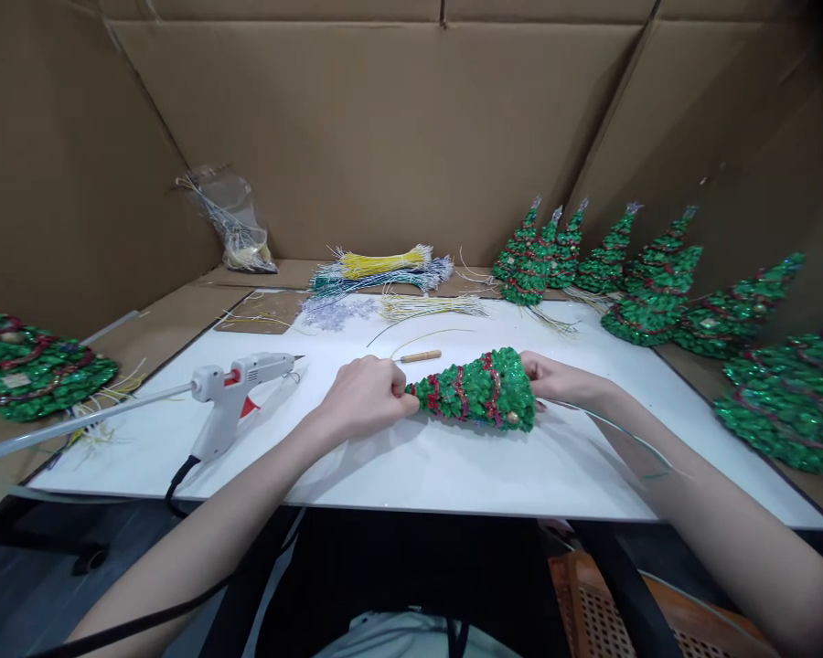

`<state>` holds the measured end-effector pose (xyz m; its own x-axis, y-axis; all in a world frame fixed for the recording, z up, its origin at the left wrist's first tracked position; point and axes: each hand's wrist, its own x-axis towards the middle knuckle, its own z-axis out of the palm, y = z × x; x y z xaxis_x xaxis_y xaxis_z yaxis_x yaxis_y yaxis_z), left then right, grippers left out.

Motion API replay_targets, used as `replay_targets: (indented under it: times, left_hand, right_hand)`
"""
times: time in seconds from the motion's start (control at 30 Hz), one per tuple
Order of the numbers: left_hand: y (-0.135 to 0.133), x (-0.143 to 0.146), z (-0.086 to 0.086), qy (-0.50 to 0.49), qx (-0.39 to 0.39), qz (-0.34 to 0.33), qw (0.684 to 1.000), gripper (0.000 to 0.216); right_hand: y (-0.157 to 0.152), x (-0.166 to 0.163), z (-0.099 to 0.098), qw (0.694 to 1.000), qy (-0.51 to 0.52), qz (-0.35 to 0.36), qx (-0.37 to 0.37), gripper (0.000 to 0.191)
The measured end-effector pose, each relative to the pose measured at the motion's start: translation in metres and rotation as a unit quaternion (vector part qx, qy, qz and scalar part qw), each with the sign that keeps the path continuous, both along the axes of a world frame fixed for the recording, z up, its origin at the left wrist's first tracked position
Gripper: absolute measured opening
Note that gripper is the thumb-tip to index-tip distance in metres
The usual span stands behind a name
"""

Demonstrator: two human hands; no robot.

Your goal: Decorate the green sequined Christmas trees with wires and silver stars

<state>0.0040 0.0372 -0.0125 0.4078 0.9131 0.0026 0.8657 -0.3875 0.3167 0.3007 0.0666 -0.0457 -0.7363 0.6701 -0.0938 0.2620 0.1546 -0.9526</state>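
Two hands span a green tree (476, 393): the left hand (367, 395) pinches its narrow tip, the right hand (559, 376) meets its broad base, whether gripping rim or wire I cannot tell. Tipped sideways, its long axis runs left to right over the table (384, 475); a wooden-handled tool (422, 355) lies just beyond the tip.
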Motion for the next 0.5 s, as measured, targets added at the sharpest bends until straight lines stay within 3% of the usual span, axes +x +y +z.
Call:
replay_targets:
  times: [0.23,0.5]
  left_hand:
    - [0.024,0.000,0.008,0.010,-0.046,-0.016,0.999,0.025]
    - [0.036,0.010,0.028,0.068,-0.109,-0.036,0.991,0.023]
  right_hand:
    - [0.014,0.000,-0.005,0.999,0.005,-0.020,-0.026,0.020]
    - [0.013,0.001,-0.012,0.999,0.004,-0.031,-0.024,0.031]
